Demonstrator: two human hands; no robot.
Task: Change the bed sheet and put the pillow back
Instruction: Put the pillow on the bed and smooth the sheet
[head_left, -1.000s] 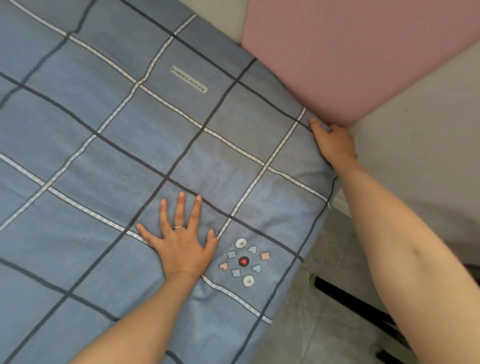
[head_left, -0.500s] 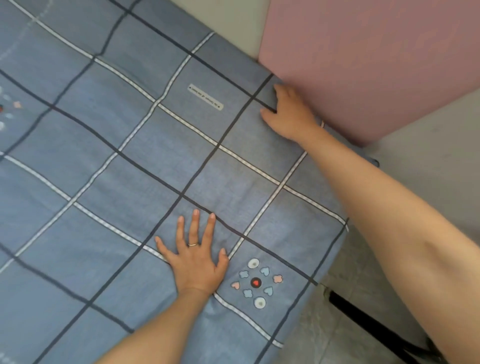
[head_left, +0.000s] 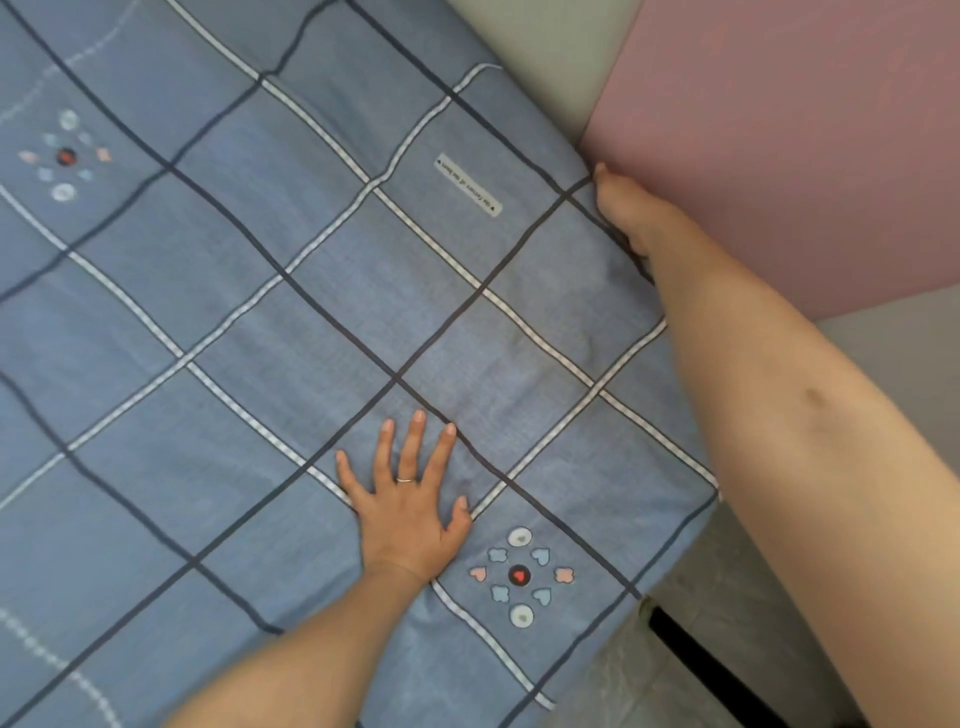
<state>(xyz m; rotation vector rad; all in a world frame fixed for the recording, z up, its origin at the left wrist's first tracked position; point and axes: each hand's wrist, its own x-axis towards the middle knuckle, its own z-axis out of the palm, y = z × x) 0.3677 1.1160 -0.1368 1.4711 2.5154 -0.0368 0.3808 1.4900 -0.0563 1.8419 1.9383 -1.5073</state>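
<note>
A blue checked bed sheet (head_left: 322, 312) covers the mattress and fills most of the view. My left hand (head_left: 410, 504) lies flat on it with fingers spread, a ring on one finger, just left of a small flower print (head_left: 519, 576). My right hand (head_left: 631, 218) is edge-on at the sheet's far edge, pressed into the gap between the mattress and the pink headboard (head_left: 779, 135). Its one visible finger is straight; the others are hidden in the gap. No pillow is in view.
A pale wall (head_left: 540, 57) shows beside the headboard. Grey floor tiles (head_left: 691, 644) lie past the mattress corner at the lower right, with a dark bar (head_left: 717, 670) on them. A white label (head_left: 467, 184) is sewn on the sheet.
My right hand slid from the mattress corner along the headboard edge, lay briefly flat on the sheet, and now is wedged into the gap. My left hand has stayed flat on the sheet.
</note>
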